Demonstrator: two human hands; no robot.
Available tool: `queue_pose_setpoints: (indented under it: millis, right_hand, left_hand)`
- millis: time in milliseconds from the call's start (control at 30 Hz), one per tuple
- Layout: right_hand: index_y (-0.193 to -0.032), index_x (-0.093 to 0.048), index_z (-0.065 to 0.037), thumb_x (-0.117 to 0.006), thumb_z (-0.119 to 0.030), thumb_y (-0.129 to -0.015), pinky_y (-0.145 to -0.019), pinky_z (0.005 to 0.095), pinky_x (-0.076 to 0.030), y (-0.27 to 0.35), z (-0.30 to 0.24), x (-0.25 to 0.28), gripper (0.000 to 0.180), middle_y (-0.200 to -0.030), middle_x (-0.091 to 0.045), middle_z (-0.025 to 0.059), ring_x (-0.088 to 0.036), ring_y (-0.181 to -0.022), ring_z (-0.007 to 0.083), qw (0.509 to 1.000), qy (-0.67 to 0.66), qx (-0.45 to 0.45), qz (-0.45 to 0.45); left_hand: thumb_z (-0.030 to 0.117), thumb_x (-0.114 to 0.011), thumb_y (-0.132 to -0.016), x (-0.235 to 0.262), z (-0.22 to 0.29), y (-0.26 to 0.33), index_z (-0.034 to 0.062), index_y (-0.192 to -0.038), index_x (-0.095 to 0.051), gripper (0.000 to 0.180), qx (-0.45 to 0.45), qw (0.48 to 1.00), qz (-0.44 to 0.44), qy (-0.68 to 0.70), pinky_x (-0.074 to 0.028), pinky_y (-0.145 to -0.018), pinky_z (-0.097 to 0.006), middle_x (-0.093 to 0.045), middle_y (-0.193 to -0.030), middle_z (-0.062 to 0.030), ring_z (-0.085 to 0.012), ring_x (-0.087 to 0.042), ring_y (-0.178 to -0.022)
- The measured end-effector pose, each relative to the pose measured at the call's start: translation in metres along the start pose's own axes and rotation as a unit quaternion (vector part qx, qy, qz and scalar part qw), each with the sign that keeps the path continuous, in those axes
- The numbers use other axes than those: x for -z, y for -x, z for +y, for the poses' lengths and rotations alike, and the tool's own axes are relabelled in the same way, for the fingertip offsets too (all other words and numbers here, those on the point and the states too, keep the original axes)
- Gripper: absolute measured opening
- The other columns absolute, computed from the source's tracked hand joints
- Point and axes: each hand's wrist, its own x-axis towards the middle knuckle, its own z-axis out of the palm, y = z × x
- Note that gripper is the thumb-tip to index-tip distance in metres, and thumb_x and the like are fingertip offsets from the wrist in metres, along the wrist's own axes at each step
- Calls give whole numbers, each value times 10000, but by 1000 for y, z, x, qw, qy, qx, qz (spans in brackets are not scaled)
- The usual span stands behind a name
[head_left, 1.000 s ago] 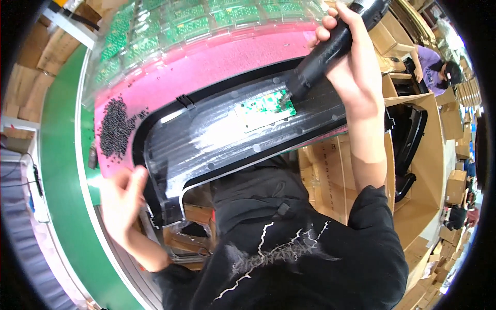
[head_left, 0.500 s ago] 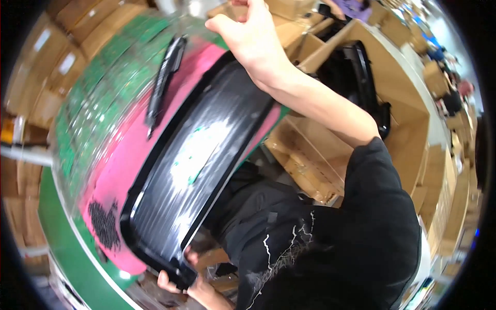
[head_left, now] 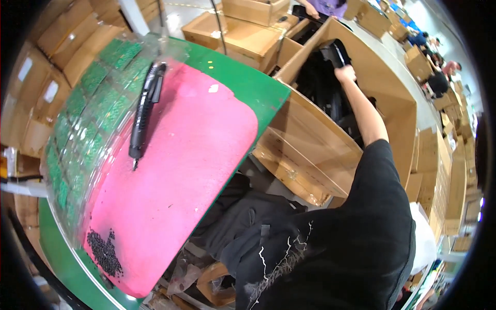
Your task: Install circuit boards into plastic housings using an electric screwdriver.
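From my remote post I note the glossy black curved plastic panel (head_left: 338, 51) has left the flat pink mat (head_left: 181, 155) for the open brown cardboard box (head_left: 385, 93), right hand (head_left: 346, 74) closed round its end, left hand unseen, state untellable; mat-side work seemingly done.

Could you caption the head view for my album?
Right hand gripping a black plastic part in an open cardboard box, beside a green table.

Right of the pink mat (head_left: 181, 150), a carton (head_left: 323, 119) partly hides black shells (head_left: 321, 93); at the mat's lower left, black bits (head_left: 106, 254) are too small to identify.
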Motion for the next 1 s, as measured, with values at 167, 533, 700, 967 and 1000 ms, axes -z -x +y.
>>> queue_pose_setpoints:
  millis: [167, 533, 700, 967, 1000]
  right_hand:
    - [-1402, -428, 42, -705, -208, -756, -1096, 432, -405, -19, 67, -59, 746, -1359, -532, 280, -518, -1265, 408, 961, -78, 251, -87]
    - [-1144, -600, 18, -603, -235, -952, -895, 469, -496, 49, 55, -13, 318, -1116, -634, 230, -611, -996, 453, 860, -27, 484, 160]
    - [-1047, -611, 44, -597, -93, -961, -774, 420, -484, 109, 5, 96, 162, -990, -620, 236, -592, -885, 433, 804, -94, 574, 121]
    - [-747, -521, -61, -723, -76, -661, -572, 406, -413, 337, -94, 188, 221, -716, -449, 114, -502, -662, 313, 464, -140, 874, -21]
    - [-757, -539, -84, -748, -138, -676, -597, 396, -426, 358, -100, 186, 230, -733, -469, 89, -526, -692, 289, 424, -84, 900, -47]
  left_hand:
    - [296, -646, -770, -16, 18, -8, 32, -1155, -570, 473, 159, 986, 15, 52, -519, -590, -292, -609, -1109, -156, -271, -645, -948]
    - [161, -585, -906, 173, 76, -191, -25, -1465, -359, 631, 311, 927, -181, 108, -479, -940, -337, -539, -1378, -180, -244, -565, -1169]
    - [175, -526, -980, 59, -2, -88, -22, -1442, -394, 520, 214, 941, -206, -163, -476, -804, -280, -582, -1251, -112, -182, -555, -1041]
    - [136, -561, -960, -84, -120, 84, 14, -1145, -622, 229, 150, 775, -493, -365, -434, -604, -233, -620, -769, -36, -107, -553, -657]
    - [119, -569, -948, -86, -118, 95, 12, -1153, -620, 236, 147, 756, -515, -376, -432, -610, -235, -624, -767, -39, -107, -558, -666]
